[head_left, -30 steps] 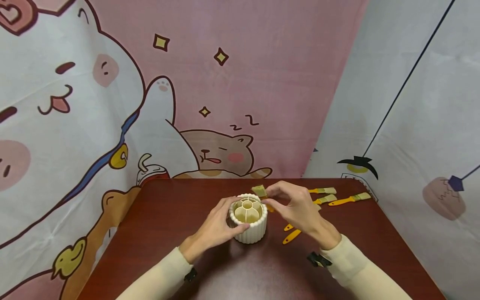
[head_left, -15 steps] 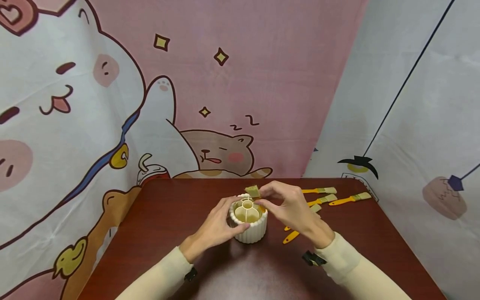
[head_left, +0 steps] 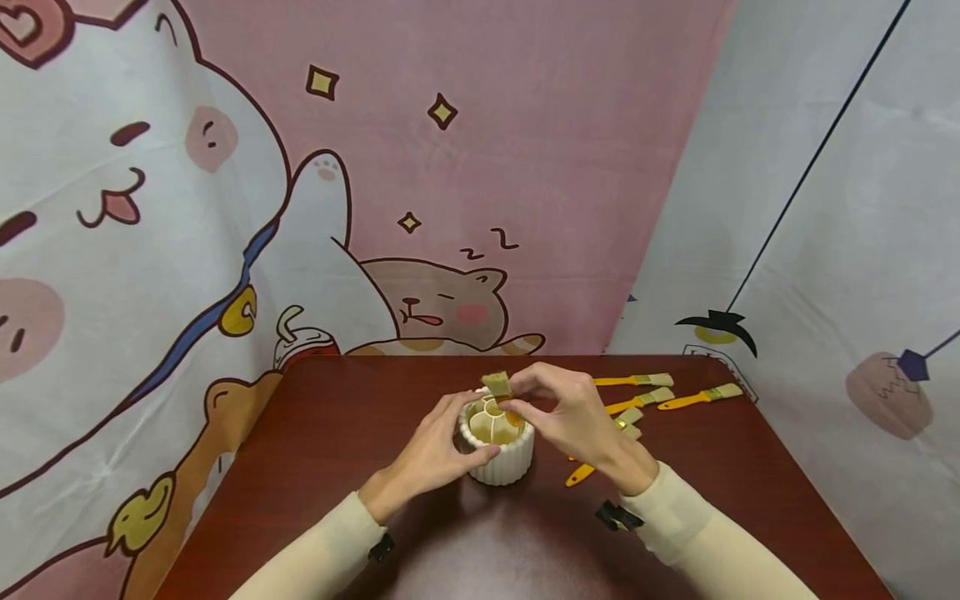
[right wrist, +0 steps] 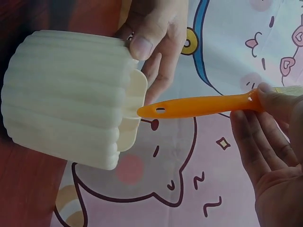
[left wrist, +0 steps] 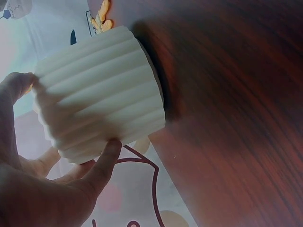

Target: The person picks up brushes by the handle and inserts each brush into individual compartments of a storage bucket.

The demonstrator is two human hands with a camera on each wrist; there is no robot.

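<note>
A cream ribbed brush holder (head_left: 506,468) with a beaded rim stands on the table, its opening split into petal-shaped compartments. My left hand (head_left: 429,452) grips it, thumb at the near rim and fingers at the far side; the left wrist view shows the ribbed wall (left wrist: 99,90) between thumb and fingers. Over the opening, my right hand (head_left: 576,415) pinches a paintbrush (head_left: 497,384) near its ferrule, bristles up. In the right wrist view, its orange handle (right wrist: 199,107) points at the divided insert (right wrist: 135,101), with the handle tip right at the edge of the compartments.
Several yellow-handled paintbrushes lie on the dark red table (head_left: 352,408) to the right, among them a far-right brush (head_left: 699,397) and a back brush (head_left: 637,380). A cartoon-printed cloth (head_left: 525,167) hangs behind and beside the table.
My right hand has moved left with the paintbrush, bringing its handle from beside the holder to over the opening. The left hand and holder have stayed in place.
</note>
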